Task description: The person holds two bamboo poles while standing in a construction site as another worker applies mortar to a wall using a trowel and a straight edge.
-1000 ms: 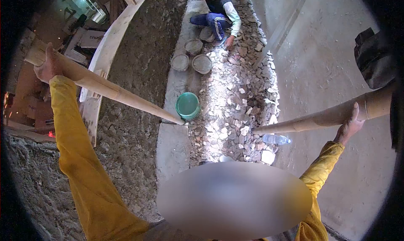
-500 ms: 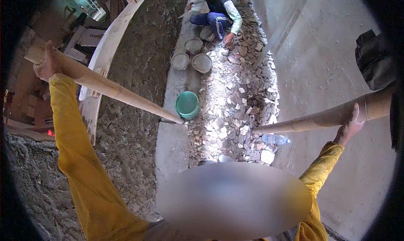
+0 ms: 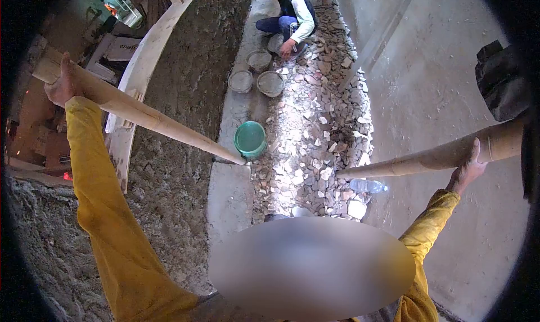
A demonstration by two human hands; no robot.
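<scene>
My left hand grips the upper end of a bamboo pole, its thumb showing over the top. That pole slants down to the right, and its lower tip sits beside a green bucket. On the right side, my right hand holds a second bamboo pole from below, thumb up along its side; the remaining fingers are mostly hidden behind it. The thin end of this second pole reaches the rubble, close to a clear plastic bottle.
A co-worker squats at the far end by several mortar-filled containers. Broken stone covers the strip's right side. A rough wall with a wooden board bounds the left, a smooth grey wall the right. Dark cloth hangs at right.
The co-worker's hand has moved left from the rubble to the container nearest them, and their body has shifted slightly. Both my hands and the bamboo poles stay in place.
</scene>
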